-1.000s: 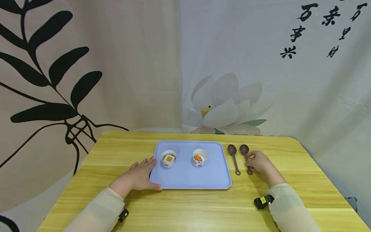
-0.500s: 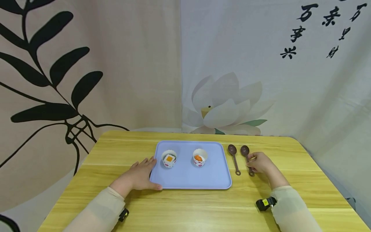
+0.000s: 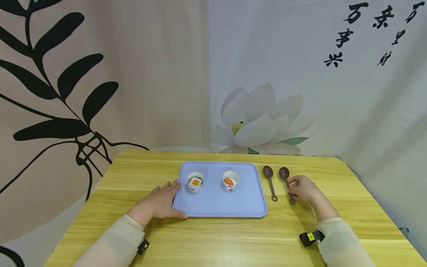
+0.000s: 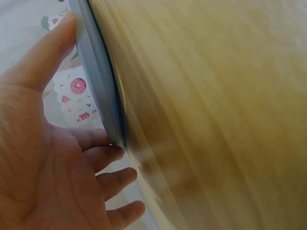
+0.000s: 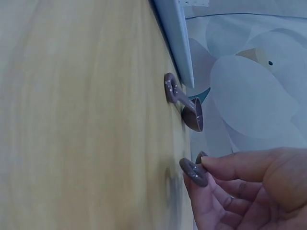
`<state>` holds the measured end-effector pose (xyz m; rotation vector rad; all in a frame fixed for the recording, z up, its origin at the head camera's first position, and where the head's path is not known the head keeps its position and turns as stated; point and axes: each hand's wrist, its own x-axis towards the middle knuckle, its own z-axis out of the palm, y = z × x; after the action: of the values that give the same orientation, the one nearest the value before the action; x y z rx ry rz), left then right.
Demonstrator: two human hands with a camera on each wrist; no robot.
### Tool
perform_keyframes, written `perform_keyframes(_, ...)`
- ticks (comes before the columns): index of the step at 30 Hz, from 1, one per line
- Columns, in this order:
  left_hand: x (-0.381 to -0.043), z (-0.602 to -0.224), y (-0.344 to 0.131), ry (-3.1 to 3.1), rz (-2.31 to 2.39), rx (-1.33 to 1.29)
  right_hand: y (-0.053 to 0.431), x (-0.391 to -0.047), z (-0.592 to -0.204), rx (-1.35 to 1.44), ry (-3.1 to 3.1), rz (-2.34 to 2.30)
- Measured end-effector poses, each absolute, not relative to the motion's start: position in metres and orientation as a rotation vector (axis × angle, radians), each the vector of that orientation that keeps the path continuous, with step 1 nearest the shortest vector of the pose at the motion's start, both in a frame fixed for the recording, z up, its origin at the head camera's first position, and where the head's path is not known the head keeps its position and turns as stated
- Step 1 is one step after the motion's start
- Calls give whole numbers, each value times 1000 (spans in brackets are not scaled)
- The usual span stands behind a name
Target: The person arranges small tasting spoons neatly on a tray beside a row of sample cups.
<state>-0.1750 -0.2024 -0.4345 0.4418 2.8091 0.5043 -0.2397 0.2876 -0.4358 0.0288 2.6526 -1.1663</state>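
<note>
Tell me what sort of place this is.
Probably an indoor spot staged for recording: printed cloth hangs behind a wood-grain table, where a tray lies, and a small black device sits at the person's right wrist.

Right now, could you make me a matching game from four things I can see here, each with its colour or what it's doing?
1. Tray
2. Left hand
3. Right hand
4. Table

a. pinches a brown spoon
b. yellow, with wood grain
c. touches the tray's edge with its fingers
d. pale blue

Pairs: 1-d, 2-c, 3-a, 4-b
</note>
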Motion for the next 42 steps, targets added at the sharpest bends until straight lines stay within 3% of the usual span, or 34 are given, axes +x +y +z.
perform_keyframes(42, -177, -437, -203, 2803, 516, 433, 281, -208, -400, -54, 2714, -1244)
